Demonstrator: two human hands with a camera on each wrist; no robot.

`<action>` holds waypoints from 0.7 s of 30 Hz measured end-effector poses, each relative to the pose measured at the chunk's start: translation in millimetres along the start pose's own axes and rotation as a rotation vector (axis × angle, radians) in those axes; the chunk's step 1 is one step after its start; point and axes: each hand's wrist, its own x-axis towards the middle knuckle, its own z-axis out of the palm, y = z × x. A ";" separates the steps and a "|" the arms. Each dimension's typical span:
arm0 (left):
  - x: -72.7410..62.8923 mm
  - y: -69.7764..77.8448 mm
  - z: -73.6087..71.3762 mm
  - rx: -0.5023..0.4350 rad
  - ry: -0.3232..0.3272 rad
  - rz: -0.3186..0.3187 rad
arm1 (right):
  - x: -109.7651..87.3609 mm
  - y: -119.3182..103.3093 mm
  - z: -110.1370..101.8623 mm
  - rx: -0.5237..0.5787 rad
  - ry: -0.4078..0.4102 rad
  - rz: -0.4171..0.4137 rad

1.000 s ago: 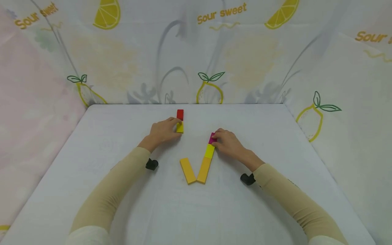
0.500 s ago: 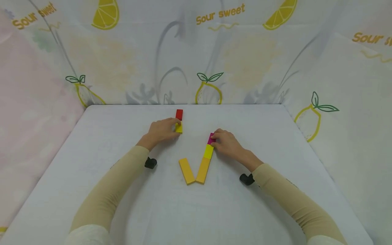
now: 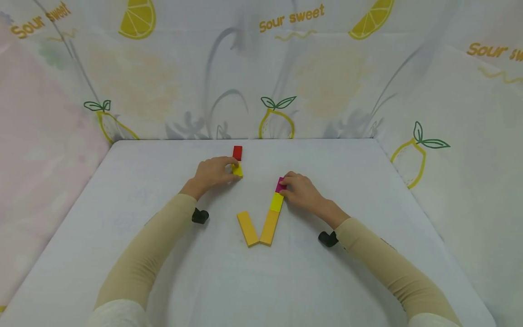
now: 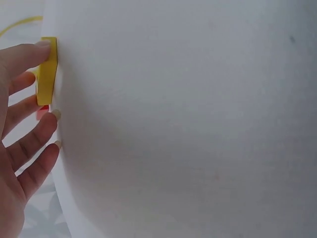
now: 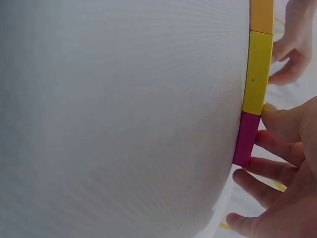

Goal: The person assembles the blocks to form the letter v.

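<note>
My left hand pinches a yellow block between thumb and fingers at the far middle of the table. Directly beyond that block lies a red block, end to end with it. With thumb and fingertips, my right hand holds a magenta block at the top of a slanted row. Below the magenta one in that row come a second yellow block and a long orange block. Another long orange block leans the other way, its near end meeting the row's foot in a V.
A white cloth covers the table. Behind it hangs a printed backdrop with lemons and lettering. Black camera mounts stick out below each wrist, close over the cloth.
The yellow block under my left hand has turned slightly, its near end swinging right. My right hand stays at the magenta block. The whole head view has shifted a little.
</note>
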 end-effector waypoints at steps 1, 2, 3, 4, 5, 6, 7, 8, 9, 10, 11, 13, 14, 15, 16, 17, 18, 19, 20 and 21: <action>-0.2 -0.3 -0.1 -0.002 0.002 0.002 | 0.0 0.0 0.1 0.001 0.002 -0.001; -0.6 -0.6 0.0 -0.002 0.004 0.003 | 0.1 0.0 0.3 0.002 0.003 -0.001; -1.0 -1.0 0.0 0.000 0.005 0.008 | 0.1 0.0 0.4 0.003 0.004 -0.001; -1.4 -1.6 0.0 0.003 0.008 0.010 | 0.4 0.1 0.4 0.005 0.004 -0.001; -1.9 -2.0 0.0 0.006 0.010 0.011 | 0.7 0.1 0.5 0.006 0.004 0.000; -2.7 -2.3 -0.1 0.007 0.013 0.010 | 0.9 0.0 0.5 0.008 0.002 0.000; -3.6 -2.6 -0.4 0.005 0.017 0.010 | 1.0 0.1 0.6 0.006 0.000 0.002; -4.5 -2.8 -0.7 0.004 0.021 0.008 | 1.1 0.1 0.7 0.006 -0.003 0.004; -5.5 -3.1 -0.9 0.003 0.021 0.009 | 1.2 0.2 0.7 0.006 -0.005 0.007; -6.4 -3.3 -1.2 0.000 0.024 0.007 | 1.2 0.3 0.7 0.007 -0.007 0.010; -7.6 -3.3 -1.7 -0.003 0.024 0.007 | 1.1 0.3 0.7 0.006 -0.009 0.013; -9.8 -3.6 -2.2 -0.009 0.027 0.005 | 0.7 0.3 0.7 0.005 -0.012 0.017; -10.8 -3.9 -2.2 -0.009 0.028 0.006 | 0.6 0.2 0.7 0.006 -0.013 0.018; -11.8 -4.2 -2.1 -0.009 0.031 0.009 | 0.5 0.2 0.6 0.007 -0.013 0.018; -12.9 -4.4 -1.9 -0.010 0.034 0.010 | 0.5 0.2 0.6 0.008 -0.014 0.018; -14.1 -4.7 -1.6 -0.008 0.035 0.013 | 0.4 0.1 0.6 0.009 -0.013 0.017; -15.2 -5.0 -1.2 -0.007 0.039 0.016 | 0.4 -0.1 0.6 0.012 -0.014 0.018; -16.1 -5.4 -0.9 -0.004 0.043 0.023 | 0.5 -0.3 0.2 0.014 -0.015 0.018; -17.2 -5.6 -0.8 -0.002 0.046 0.029 | 0.6 -0.5 -0.1 0.016 -0.016 0.019; -18.3 -5.6 -0.8 0.000 0.051 0.035 | 0.6 -0.9 -0.6 0.018 -0.017 0.021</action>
